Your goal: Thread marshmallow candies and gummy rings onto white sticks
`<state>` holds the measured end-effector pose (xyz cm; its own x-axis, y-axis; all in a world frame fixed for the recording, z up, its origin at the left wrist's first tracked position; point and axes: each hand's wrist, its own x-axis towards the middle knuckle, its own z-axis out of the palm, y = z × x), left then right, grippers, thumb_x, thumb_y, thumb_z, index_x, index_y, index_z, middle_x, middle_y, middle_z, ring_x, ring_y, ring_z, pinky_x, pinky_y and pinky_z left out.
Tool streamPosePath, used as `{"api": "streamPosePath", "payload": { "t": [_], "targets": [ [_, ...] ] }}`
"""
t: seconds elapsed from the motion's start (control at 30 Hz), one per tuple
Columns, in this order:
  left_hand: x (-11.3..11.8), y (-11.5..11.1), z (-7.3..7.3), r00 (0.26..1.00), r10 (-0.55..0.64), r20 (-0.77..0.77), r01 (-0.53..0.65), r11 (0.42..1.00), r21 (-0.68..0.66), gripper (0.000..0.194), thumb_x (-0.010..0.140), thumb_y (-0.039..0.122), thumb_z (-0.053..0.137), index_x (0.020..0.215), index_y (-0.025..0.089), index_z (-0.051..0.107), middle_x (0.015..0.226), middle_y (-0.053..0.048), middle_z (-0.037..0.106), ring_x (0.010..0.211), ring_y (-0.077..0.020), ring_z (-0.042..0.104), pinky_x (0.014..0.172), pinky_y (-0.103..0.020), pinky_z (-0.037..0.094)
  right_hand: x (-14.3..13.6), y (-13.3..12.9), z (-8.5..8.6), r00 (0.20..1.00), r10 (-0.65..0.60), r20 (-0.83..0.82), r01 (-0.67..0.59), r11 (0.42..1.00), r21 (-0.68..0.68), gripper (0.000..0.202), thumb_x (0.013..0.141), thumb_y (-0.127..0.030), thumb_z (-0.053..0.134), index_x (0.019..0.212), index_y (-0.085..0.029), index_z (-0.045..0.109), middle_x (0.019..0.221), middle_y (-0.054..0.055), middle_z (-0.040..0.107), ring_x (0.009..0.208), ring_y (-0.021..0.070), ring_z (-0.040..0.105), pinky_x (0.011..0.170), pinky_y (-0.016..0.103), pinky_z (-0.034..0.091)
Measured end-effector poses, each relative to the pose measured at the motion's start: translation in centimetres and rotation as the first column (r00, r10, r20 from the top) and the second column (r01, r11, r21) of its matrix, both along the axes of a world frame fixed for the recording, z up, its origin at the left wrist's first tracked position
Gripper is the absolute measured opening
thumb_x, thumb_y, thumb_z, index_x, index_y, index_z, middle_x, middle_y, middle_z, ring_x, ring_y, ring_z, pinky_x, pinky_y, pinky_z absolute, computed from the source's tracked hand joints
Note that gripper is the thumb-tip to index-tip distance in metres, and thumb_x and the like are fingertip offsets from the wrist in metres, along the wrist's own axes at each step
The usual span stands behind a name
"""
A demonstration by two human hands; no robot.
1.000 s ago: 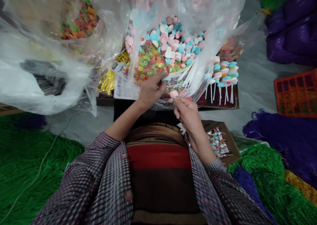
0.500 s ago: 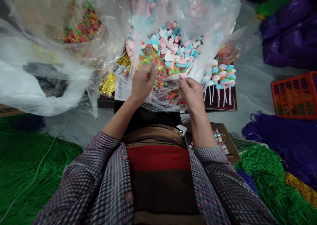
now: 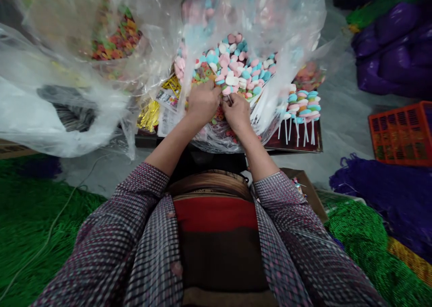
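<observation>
My right hand (image 3: 238, 113) is closed, thumb and fingertips pinching a thin stick of a candy skewer whose marshmallows blend with the loose ones behind. Beside it, almost touching, my left hand (image 3: 203, 102) has its fingers curled together; what they hold is hidden. Both hands are over an open clear plastic bag (image 3: 219, 144). Around them lie pink, blue and white marshmallows (image 3: 248, 73) and ring-shaped gummies (image 3: 204, 71). White sticks (image 3: 261, 106) lie just right of my right hand. Finished-looking candy skewers (image 3: 303, 104) rest farther right on a dark tray (image 3: 315, 142).
Another clear bag of gummy rings (image 3: 118, 41) stands at the upper left. Gold twist ties (image 3: 148, 117) and a printed card (image 3: 167, 99) lie left of my hands. On the floor are an orange crate (image 3: 401, 131), green strands (image 3: 357, 228) and a cardboard box (image 3: 312, 194).
My right hand has moved left and inward with the skewer, from the right side of the bag to beside my left hand. My left hand has shifted slightly right.
</observation>
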<state>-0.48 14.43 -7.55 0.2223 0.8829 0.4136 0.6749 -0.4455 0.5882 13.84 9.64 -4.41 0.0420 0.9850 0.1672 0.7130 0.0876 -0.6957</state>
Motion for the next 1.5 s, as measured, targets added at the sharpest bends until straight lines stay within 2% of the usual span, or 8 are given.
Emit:
{"api": "streamPosePath", "payload": {
  "t": [0.2, 0.33, 0.6, 0.77, 0.9, 1.03, 1.17, 1.5],
  "targets": [
    [-0.6, -0.7, -0.4, 0.997, -0.007, 0.074, 0.002, 0.998, 0.064, 0.016, 0.086, 0.038, 0.071, 0.081, 0.024, 0.065, 0.091, -0.011, 0.065, 0.106, -0.0333, 0.063, 0.106, -0.050, 0.045, 1.1, -0.3, 0.2, 0.987, -0.011, -0.158, 0.009, 1.000, -0.018, 0.029, 0.095, -0.040, 0.062, 0.071, -0.023, 0.055, 0.070, 0.001, 0.057, 0.079, 0.0196, 0.057, 0.082, 0.034, 0.047],
    [-0.9, -2.1, 0.6, 0.999, 0.017, 0.036, -0.019, 0.998, 0.062, 0.012, 0.092, 0.030, 0.061, 0.082, 0.026, 0.066, 0.098, -0.014, 0.067, 0.103, -0.0332, 0.063, 0.099, -0.051, 0.048, 1.2, -0.5, 0.5, 0.983, -0.005, -0.186, 0.000, 1.000, -0.029, 0.024, 0.093, -0.041, 0.067, 0.080, -0.022, 0.064, 0.079, 0.001, 0.065, 0.082, 0.0198, 0.060, 0.083, 0.033, 0.047],
    [-1.7, -4.1, 2.1, 0.989, -0.014, 0.149, 0.012, 1.000, 0.014, 0.007, 0.091, 0.031, 0.067, 0.093, 0.025, 0.070, 0.106, -0.012, 0.068, 0.122, -0.0322, 0.063, 0.097, -0.041, 0.052, -0.1, -0.6, -0.2, 0.995, 0.061, -0.084, -0.056, 0.996, 0.068, 0.017, 0.096, -0.033, 0.063, 0.100, -0.021, 0.073, 0.101, 0.008, 0.076, 0.102, 0.0256, 0.066, 0.098, 0.043, 0.051],
    [-3.4, -4.7, 2.7, 0.954, 0.021, 0.299, -0.006, 0.999, -0.051, 0.004, 0.089, 0.031, 0.072, 0.088, 0.028, 0.069, 0.093, -0.005, 0.073, 0.099, -0.0236, 0.069, 0.086, -0.037, 0.056, 0.9, -0.7, -0.4, 0.973, 0.018, -0.232, -0.010, 0.999, 0.035, 0.035, 0.095, -0.056, 0.063, 0.084, -0.023, 0.070, 0.081, 0.003, 0.070, 0.089, 0.0222, 0.066, 0.085, 0.038, 0.055],
    [-4.2, -5.5, 3.3, 0.859, 0.055, 0.509, 0.068, 0.973, -0.221, 0.009, 0.092, 0.034, 0.071, 0.090, 0.026, 0.069, 0.076, 0.001, 0.071, 0.072, -0.0151, 0.068, 0.069, -0.029, 0.055, 1.5, -1.5, 1.1, 0.866, -0.048, -0.497, 0.024, 0.998, -0.055, 0.051, 0.087, -0.073, 0.065, 0.075, -0.023, 0.063, 0.072, 0.000, 0.060, 0.071, 0.0162, 0.062, 0.064, 0.030, 0.051],
    [-3.3, -6.8, 3.3, 0.745, 0.094, 0.661, 0.179, 0.925, -0.335, 0.019, 0.096, 0.044, 0.069, 0.100, 0.025, 0.069, 0.083, 0.000, 0.076, 0.070, -0.0112, 0.070, 0.064, -0.025, 0.054, 1.1, -3.8, 3.9, 0.789, -0.045, -0.613, -0.074, 0.983, -0.167, 0.050, 0.086, -0.073, 0.067, 0.086, -0.024, 0.067, 0.078, 0.002, 0.065, 0.060, 0.0110, 0.053, 0.050, 0.025, 0.040],
    [-1.9, -7.7, 2.7, 0.690, 0.084, 0.719, 0.214, 0.925, -0.314, 0.028, 0.095, 0.052, 0.071, 0.099, 0.024, 0.069, 0.085, -0.002, 0.077, 0.071, -0.0113, 0.071, 0.064, -0.025, 0.056, -0.1, -5.5, 5.4, 0.775, -0.044, -0.630, -0.116, 0.971, -0.211, 0.046, 0.090, -0.069, 0.066, 0.090, -0.023, 0.069, 0.082, 0.002, 0.067, 0.058, 0.0091, 0.050, 0.049, 0.023, 0.038],
    [-0.9, -9.0, 2.8, 0.720, 0.027, 0.694, 0.239, 0.929, -0.283, 0.025, 0.097, 0.051, 0.068, 0.098, 0.025, 0.069, 0.090, 0.000, 0.076, 0.074, -0.0114, 0.071, 0.069, -0.028, 0.058, -1.0, -5.6, 3.7, 0.759, -0.047, -0.650, -0.070, 0.986, -0.153, 0.051, 0.087, -0.073, 0.065, 0.101, -0.024, 0.069, 0.085, 0.002, 0.066, 0.072, 0.0136, 0.060, 0.054, 0.024, 0.043]
  ]
}}
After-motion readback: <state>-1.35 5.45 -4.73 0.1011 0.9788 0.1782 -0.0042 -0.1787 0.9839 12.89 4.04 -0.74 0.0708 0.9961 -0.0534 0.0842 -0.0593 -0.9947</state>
